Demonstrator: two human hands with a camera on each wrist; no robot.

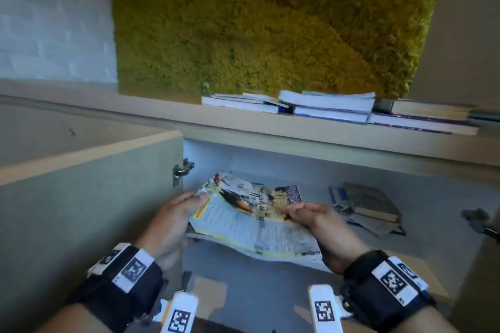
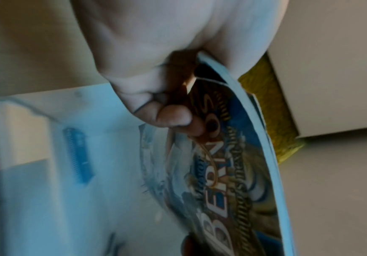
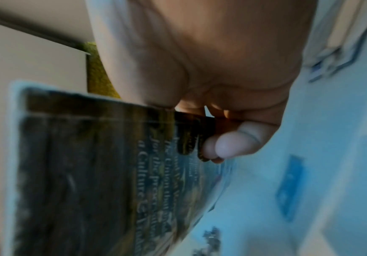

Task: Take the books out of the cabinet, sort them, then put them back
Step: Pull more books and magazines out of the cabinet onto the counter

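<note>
Both hands hold a bundle of thin, floppy magazines (image 1: 251,222) at the mouth of the open cabinet (image 1: 297,167). My left hand (image 1: 181,211) grips its left edge, thumb on top; in the left wrist view its fingers (image 2: 171,117) curl under an illustrated blue cover (image 2: 221,181). My right hand (image 1: 322,222) pinches the right edge; in the right wrist view its fingertips (image 3: 224,147) press a dark lettered cover (image 3: 112,173). A small pile of worn books (image 1: 370,205) lies inside the cabinet at the right. Several books (image 1: 338,109) lie stacked on the cabinet top.
The cabinet door (image 1: 89,197) stands open at the left, its hinge (image 1: 182,171) close to my left hand. Another hinge (image 1: 479,222) juts out at the right. A green moss panel (image 1: 257,30) and a white brick wall (image 1: 54,16) rise behind.
</note>
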